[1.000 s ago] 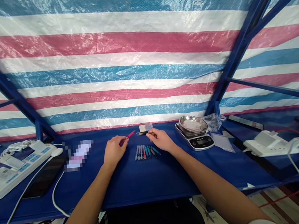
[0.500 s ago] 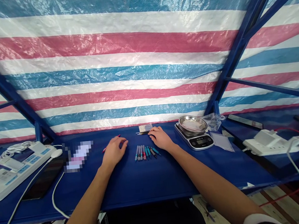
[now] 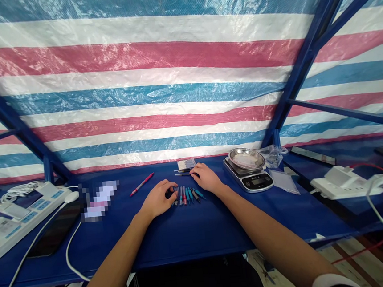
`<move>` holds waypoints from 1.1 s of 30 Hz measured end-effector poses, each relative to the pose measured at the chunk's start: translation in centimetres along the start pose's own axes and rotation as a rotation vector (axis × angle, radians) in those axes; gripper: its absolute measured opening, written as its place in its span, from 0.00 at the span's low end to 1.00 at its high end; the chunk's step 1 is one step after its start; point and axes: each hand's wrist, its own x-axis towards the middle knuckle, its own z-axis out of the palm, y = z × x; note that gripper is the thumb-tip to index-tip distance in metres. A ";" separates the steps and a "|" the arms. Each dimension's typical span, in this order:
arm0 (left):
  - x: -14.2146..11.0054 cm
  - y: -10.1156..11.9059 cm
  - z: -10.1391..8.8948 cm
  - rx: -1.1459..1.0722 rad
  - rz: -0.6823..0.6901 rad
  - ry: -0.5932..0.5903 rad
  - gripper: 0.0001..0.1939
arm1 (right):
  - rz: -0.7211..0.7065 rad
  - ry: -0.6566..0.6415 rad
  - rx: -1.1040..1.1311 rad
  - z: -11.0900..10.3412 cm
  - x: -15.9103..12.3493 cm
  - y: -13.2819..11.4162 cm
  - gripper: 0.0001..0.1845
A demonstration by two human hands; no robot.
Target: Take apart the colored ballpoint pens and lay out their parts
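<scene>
My left hand (image 3: 159, 198) is at the left end of a row of pens (image 3: 187, 195), its thumb and fingers apart around the leftmost one. The pens lie side by side, with clear, red and teal barrels. Farther up the table, my right hand (image 3: 206, 177) has its fingertips closed on the right end of a thin pen refill (image 3: 182, 174). Beyond it lies another dark, thin stick beside a small clear bag (image 3: 185, 163) of pale bits. A red pen (image 3: 142, 184) rests alone, slanted, left of my left hand.
On the right stands a digital scale (image 3: 257, 181) with a metal dish (image 3: 246, 158), near plastic bags (image 3: 284, 182) and a white charger block (image 3: 345, 182). At left are a power strip (image 3: 27, 218), a dark phone (image 3: 55, 231) and white cables. Striped sheeting hangs behind.
My left hand has moved right, away from the red pen, to the left end of the pen row. The right hand stays nearly in place; a thin refill now shows at its fingertips.
</scene>
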 end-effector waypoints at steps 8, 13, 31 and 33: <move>0.3 -1.0 0.2 -0.025 -0.039 0.061 0.14 | -0.032 -0.060 0.083 -0.2 0.1 -0.2 0.11; 0.4 -1.9 0.4 0.006 -0.103 0.138 0.13 | -0.069 -0.104 0.179 -0.4 -0.1 -0.7 0.10; 0.9 -2.0 0.6 0.075 -0.128 0.162 0.12 | -0.082 -0.145 0.230 -0.9 0.0 -0.9 0.09; 0.9 -2.0 0.6 0.084 -0.138 0.169 0.12 | -0.078 -0.149 0.234 -0.9 0.1 -0.9 0.09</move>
